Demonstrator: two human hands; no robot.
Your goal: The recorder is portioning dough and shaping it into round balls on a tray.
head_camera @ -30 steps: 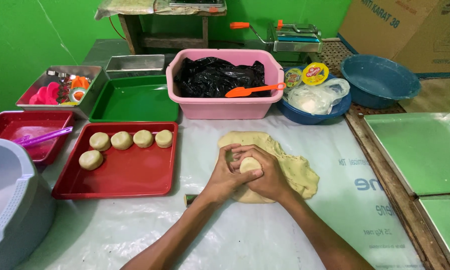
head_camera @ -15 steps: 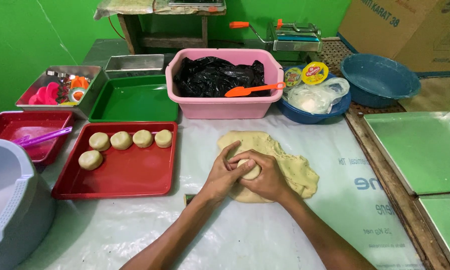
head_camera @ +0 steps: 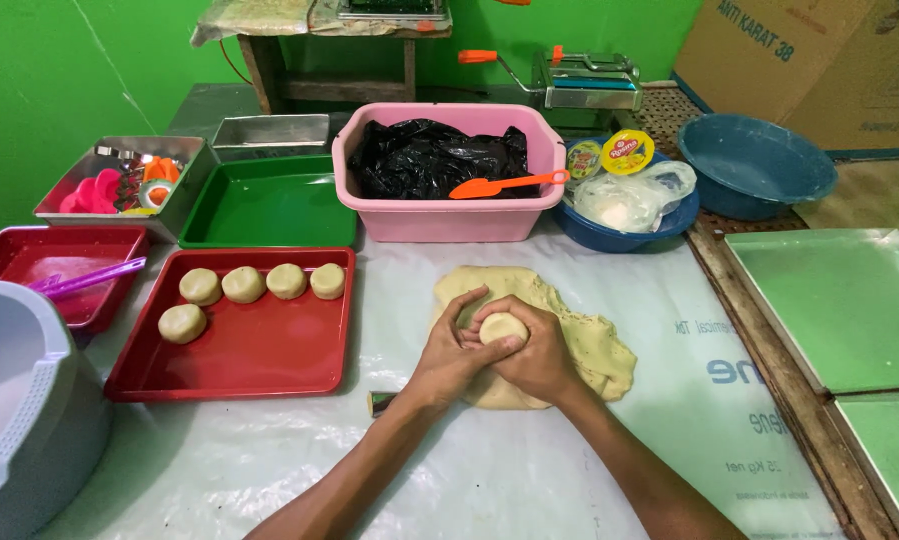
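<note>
Both hands cupped together around a small dough ball [head_camera: 503, 327]: left hand [head_camera: 456, 350] curled against its near-left side, right hand [head_camera: 536, 352] wrapped over the right and underside, fingers closed on it, thumbs meeting at the top. Only the ball's pale, smooth, rounded crown showing between the thumbs; the rest hidden in the palms.

Risks, as a judgement: too hard a squeeze could flatten or crack the ball and leave it unlike the others; soft dough could stick to the palms and tear on release; a loose hold could drop it onto the mass below, where it might fuse back in.

Directly beneath the hands, and spreading beyond the right hand, a flat irregular slab of dough [head_camera: 594, 345], pale yellow, flecked, ragged at the edges, lying on a white plastic sheet [head_camera: 529, 470]. Just below the left wrist, a small dark cylinder [head_camera: 380, 402], kind unclear. Well left of the left hand, a red tray [head_camera: 259, 355] carrying five finished rounds [head_camera: 245, 284], four in a row and one in front. Beyond the hands, a pink tub [head_camera: 449, 215] with a black bag and an orange spatula [head_camera: 504, 185].
</note>
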